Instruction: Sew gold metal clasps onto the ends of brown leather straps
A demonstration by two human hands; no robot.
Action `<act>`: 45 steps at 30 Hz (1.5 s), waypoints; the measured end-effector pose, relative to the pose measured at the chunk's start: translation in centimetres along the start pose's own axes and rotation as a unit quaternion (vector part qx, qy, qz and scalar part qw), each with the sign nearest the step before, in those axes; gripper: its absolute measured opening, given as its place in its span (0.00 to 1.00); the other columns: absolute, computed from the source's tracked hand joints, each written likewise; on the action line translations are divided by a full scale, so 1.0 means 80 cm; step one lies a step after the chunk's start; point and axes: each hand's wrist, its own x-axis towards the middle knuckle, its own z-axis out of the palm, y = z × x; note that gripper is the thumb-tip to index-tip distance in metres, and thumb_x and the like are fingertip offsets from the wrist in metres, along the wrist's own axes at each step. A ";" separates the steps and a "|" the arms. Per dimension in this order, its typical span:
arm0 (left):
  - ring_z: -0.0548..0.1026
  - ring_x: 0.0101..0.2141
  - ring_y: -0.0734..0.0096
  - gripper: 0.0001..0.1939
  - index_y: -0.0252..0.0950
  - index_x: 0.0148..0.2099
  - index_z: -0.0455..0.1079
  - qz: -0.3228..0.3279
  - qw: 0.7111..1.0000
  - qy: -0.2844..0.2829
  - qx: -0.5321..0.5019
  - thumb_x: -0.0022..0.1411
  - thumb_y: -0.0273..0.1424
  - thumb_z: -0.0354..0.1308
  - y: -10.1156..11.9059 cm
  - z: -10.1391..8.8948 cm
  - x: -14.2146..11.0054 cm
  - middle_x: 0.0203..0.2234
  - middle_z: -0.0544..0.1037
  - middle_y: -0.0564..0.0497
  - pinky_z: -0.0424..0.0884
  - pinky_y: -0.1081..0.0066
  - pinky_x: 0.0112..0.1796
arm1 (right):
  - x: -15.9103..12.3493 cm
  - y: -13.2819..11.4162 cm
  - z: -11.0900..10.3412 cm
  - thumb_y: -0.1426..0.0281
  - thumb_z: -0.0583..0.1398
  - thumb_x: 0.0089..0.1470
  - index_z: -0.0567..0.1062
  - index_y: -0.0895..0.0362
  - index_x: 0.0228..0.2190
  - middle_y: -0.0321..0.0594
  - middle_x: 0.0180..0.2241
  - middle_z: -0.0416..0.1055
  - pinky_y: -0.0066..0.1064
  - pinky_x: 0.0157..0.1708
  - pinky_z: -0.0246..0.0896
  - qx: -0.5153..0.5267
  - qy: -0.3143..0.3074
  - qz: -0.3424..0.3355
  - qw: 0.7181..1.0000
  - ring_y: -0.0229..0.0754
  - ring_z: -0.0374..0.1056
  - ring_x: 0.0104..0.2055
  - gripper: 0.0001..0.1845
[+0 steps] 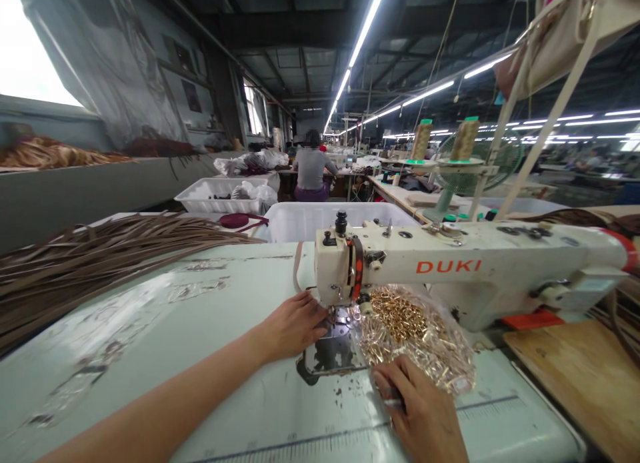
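Note:
My left hand [296,324] rests by the needle of a white sewing machine [390,263] marked DUKI. Its fingers are closed on a thin brown strap [298,266], which curves up and away behind them; the gripped end is hidden. At the front edge of the metal needle plate [335,353], my right hand [417,406] is closed, with a small grey metallic piece [394,402] showing between the fingers. What that piece belongs to is hidden. Just beyond the right hand, under the machine arm, lies a clear plastic bag [450,356] of gold-coloured metal hardware [400,314].
Many brown straps [100,259] lie piled on the left of the table. Behind the machine stands a white bin [295,217]. A wooden board [580,376] is at the right, thread cones [465,139] stand above, and a person [311,166] sits farther back.

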 end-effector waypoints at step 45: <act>0.58 0.57 0.35 0.45 0.16 0.60 0.56 -0.127 0.981 -0.127 -0.070 0.47 0.39 0.66 0.124 0.020 -0.007 0.56 0.58 0.20 0.62 0.50 0.53 | 0.001 0.000 0.003 0.75 0.53 0.55 0.70 0.50 0.39 0.38 0.35 0.68 0.28 0.31 0.58 0.026 0.006 0.016 1.000 0.42 0.67 0.36 0.12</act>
